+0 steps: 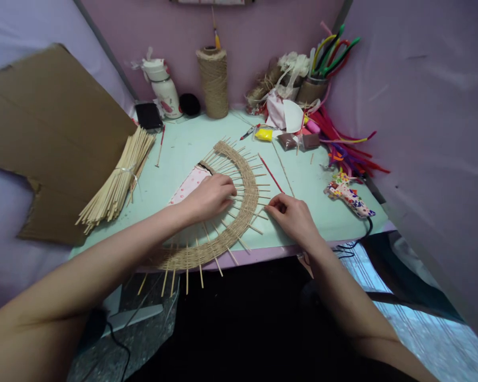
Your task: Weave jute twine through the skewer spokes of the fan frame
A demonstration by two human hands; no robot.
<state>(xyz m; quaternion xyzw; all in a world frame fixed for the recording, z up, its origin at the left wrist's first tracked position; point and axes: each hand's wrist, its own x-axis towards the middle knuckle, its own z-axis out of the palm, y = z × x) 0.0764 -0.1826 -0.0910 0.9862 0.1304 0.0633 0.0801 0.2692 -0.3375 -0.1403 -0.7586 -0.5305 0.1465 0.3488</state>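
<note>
Left hand [211, 195] lies curled, fingers pressed on the woven fan [239, 212]. Right hand [292, 215], just right of the fan, pinches a spoke tip.

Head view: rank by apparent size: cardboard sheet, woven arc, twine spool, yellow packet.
1. cardboard sheet, largest, though it may be nearer the camera
2. woven arc
3. twine spool
4. yellow packet, clearly smallest

Nothing readable here, honestly. The white bottle [165, 91] at the table's [191, 143] back edge has some pink print, but it's too blurry to make out any words.
</note>
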